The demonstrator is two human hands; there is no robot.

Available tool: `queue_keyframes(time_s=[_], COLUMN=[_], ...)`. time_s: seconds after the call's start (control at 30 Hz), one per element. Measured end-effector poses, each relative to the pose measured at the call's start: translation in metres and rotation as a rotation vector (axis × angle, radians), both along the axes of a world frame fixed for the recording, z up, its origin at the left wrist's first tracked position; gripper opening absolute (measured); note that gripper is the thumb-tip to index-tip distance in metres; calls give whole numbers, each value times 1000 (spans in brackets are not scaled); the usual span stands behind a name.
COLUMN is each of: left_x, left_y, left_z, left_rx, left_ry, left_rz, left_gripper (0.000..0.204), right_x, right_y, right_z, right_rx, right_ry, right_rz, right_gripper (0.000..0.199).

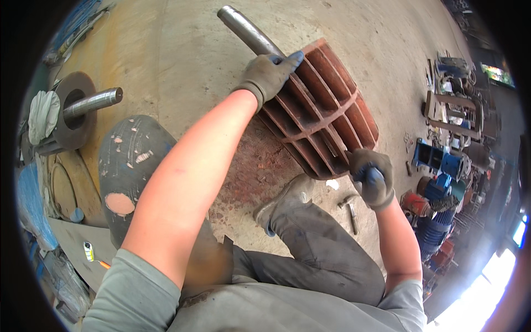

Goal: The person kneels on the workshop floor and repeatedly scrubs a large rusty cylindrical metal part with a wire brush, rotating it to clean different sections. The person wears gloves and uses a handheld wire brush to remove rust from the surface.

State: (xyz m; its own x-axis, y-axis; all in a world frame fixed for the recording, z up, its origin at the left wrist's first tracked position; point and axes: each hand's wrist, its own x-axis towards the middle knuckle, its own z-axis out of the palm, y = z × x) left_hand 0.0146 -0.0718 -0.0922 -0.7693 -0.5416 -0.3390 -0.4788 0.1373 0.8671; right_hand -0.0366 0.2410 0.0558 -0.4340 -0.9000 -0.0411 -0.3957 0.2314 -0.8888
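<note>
A rusty red-brown ribbed metal casting (323, 119) stands tilted over the floor in front of me, its open pockets facing me. From its upper left end a smooth steel shaft (249, 30) sticks out. My left hand (266, 74), in a grey glove with blue fingertips, grips the casting's edge beside the shaft. At the casting's lower right corner, my gloved right hand (373, 178) is closed in a fist. What that fist holds, if anything, is hidden. A hammer (350, 213) lies on the floor just below the right hand.
Left stands a thick dark ring (83, 91) with a steel shaft (99, 103) through it and a pale cloth (44, 116) on it. Blue motors (440, 157) and metal parts line the right side. Between my legs and the casting, the concrete floor (243, 169) carries reddish rust debris.
</note>
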Motion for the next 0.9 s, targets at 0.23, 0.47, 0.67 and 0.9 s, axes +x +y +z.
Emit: queue_keyframes(time_s=[0.23,0.47,0.67,0.9], left_x=[0,-1,1,1], left_y=[1,0,-2,-4], left_z=[1,4,6,5], left_rx=[-11,42,46,39], left_ry=[-16,-56,-74,-63], left_rz=[-1,-18,-53,-53], left_gripper=[91,91,93,93], right_x=[26,32,38,33], right_y=[10,24,27,37], right_z=[21,12,-8,-24], right_rx=[-400,-428,-473,-329], right_ry=[87,-72,-143,-78], right_rz=[221,-65,-354,-432], right_gripper=[32,45,42,35])
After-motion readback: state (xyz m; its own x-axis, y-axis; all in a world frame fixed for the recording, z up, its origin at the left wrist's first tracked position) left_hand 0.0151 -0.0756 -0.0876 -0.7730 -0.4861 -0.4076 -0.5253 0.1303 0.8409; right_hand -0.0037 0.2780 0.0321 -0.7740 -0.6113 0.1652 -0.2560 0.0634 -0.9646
